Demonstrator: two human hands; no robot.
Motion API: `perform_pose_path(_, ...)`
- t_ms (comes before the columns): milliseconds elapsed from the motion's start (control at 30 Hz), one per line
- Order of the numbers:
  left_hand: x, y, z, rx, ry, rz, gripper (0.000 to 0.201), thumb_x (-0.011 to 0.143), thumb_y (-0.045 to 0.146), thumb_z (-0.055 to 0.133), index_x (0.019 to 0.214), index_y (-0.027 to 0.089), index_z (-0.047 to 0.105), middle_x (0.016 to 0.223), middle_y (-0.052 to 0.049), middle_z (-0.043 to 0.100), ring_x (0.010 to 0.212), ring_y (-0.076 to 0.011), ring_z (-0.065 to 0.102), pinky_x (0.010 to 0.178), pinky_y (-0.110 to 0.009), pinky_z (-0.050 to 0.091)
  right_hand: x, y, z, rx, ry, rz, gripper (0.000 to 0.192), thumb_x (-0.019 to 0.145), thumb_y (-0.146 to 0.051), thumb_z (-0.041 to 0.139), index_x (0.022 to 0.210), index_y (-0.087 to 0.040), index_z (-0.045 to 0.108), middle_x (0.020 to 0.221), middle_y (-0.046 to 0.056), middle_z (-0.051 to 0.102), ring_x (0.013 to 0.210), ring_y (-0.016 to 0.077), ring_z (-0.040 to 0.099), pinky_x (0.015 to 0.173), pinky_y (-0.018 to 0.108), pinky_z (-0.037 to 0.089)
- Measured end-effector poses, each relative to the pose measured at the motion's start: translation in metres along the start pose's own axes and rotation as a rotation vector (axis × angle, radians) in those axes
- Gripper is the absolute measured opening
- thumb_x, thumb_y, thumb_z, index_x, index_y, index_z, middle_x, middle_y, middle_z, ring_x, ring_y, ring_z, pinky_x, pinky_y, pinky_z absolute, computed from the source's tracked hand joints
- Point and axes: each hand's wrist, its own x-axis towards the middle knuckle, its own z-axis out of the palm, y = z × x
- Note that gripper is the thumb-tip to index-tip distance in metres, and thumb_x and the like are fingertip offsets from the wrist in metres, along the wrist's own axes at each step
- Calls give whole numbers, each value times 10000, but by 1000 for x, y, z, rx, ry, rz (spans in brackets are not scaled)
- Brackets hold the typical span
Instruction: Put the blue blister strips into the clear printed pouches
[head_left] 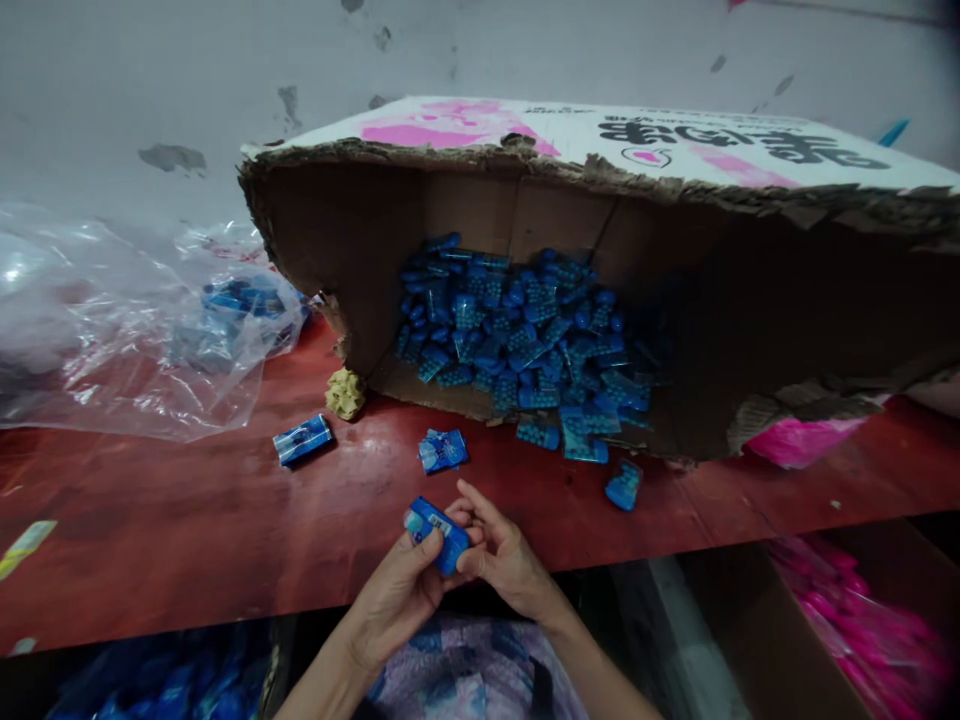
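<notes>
At the near edge of the red table [187, 540], I hold one small blue packet [439, 533] between both hands. My left hand [397, 590] pinches it from below with thumb and fingers, and my right hand [504, 555] closes on its right end, forefinger stretched over the top. Judging by the grip, I am working this single packet, perhaps folding or pressing it shut; the step looks midway, since it is not set down. Whatever comes next seems to call for a steady pinch on a thing this small and slippery.

Ahead, a torn cardboard box [600, 200] lies on its side, and a heap of blue packets [525, 340] spills from its mouth toward me. Three stray ones lie on the table: one to the left [302, 440], one just beyond my hands [443, 450], one to the right [624, 484]. A yellowish crumpled lump [345, 392] sits by the box's corner. A clear plastic bag [135, 330] with more blue pieces lies at left.

The box carries pink patches and large dark characters, upside down to me; I cannot read them. The packet shows a small pale label, too fine to read.
</notes>
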Motion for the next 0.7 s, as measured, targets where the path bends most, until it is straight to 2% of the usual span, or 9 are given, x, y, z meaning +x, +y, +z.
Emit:
perform_pose_path(67,-1,1,3,13,-2,-1,271,740,226,606,1002,159,630,868,-73,708,844,-197,645,780,-316,480,1,0,0,10,-2,13,705,676,-344,702,1298,-325,369,1123,-4,526,794,112,569,700,241,480)
perform_pose_path(167,-1,3,4,13,-47,-24,280,752,206,588,1025,150,613,884,-88,706,882,-209,640,817,-328,462,1,1,-1,27,-11,-4,724,637,-340,735,1279,-323,401,1175,8,533,938,165,575,795,291,467)
perform_pose_path(233,-1,3,3,-9,-83,-35,288,756,191,579,1040,153,602,906,-91,703,922,-217,628,844,-337,447,1,2,-1,22,-8,-28,750,584,-337,772,1254,-334,435,1210,11,523,1037,196,544,865,317,437)
perform_pose_path(333,-2,-1,3,-57,-102,-16,281,740,172,595,1020,164,608,920,-76,701,946,-202,617,845,-306,443,2,1,-1,22,-6,-45,759,553,-363,787,1237,-342,457,1214,8,526,1084,210,523,935,347,388)
perform_pose_path(433,-1,-7,8,-81,-57,18,252,702,183,643,953,163,630,838,-47,707,853,-162,637,793,-246,456,4,-1,-1,59,-7,-50,721,556,-424,770,1212,-323,490,1151,9,559,1051,206,546,932,349,389)
perform_pose_path(567,4,-15,18,-93,30,49,275,672,272,678,928,183,631,743,-15,688,751,-139,636,765,-247,468,4,2,-1,75,21,-40,753,531,-488,758,1211,-304,493,1114,24,568,1003,204,568,872,322,433)
perform_pose_path(700,0,-11,13,-13,118,66,273,658,357,674,854,169,653,735,-36,686,720,-158,631,720,-268,488,4,4,0,-67,-20,-16,727,604,-410,748,1254,-295,444,1157,31,550,1034,201,543,872,319,435)
